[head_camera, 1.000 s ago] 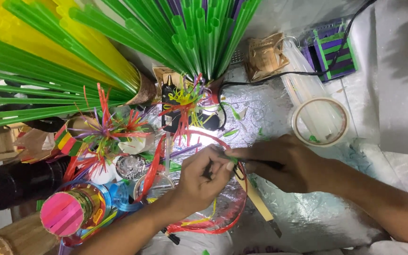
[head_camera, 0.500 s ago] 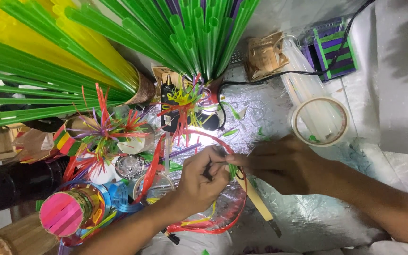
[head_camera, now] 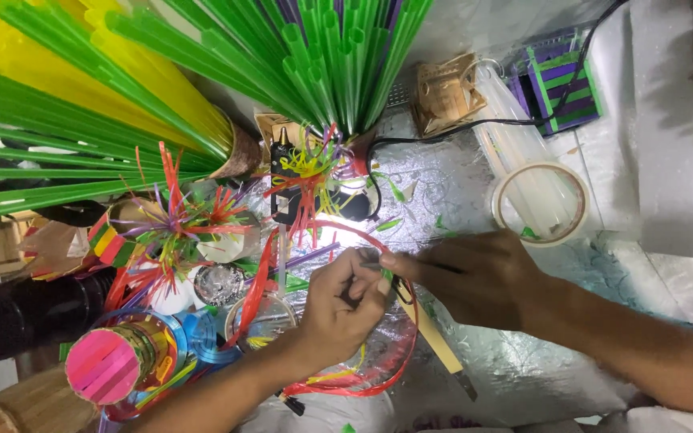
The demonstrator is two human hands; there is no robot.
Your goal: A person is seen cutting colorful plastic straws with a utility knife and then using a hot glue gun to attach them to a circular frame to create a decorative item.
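Observation:
My left hand [head_camera: 345, 303] is curled at the middle of the view, its fingertips pinching a small green straw piece [head_camera: 386, 274]. My right hand [head_camera: 475, 277] comes in from the right, and its index fingertip meets the left fingers at that piece. Under the right fingers I see a dark loop and a thin grey tip, seemingly small scissors [head_camera: 401, 290]; most of the tool is hidden. Both hands hover over a loop of red ribbon [head_camera: 412, 325] on the silver foil surface [head_camera: 515, 357].
Green straw bundles [head_camera: 338, 56] and yellow straws [head_camera: 10, 40] fan across the top and left. A black glue gun [head_camera: 285, 180], straw flowers [head_camera: 182, 216], a tape roll [head_camera: 541, 204], a wooden strip [head_camera: 439, 345], a pink-ended roll [head_camera: 102, 365] and a black bottle [head_camera: 22, 313] crowd around.
My right hand's fingers have stretched out flatter and slid slightly left over the green piece. The left hand stays pinched in nearly the same spot.

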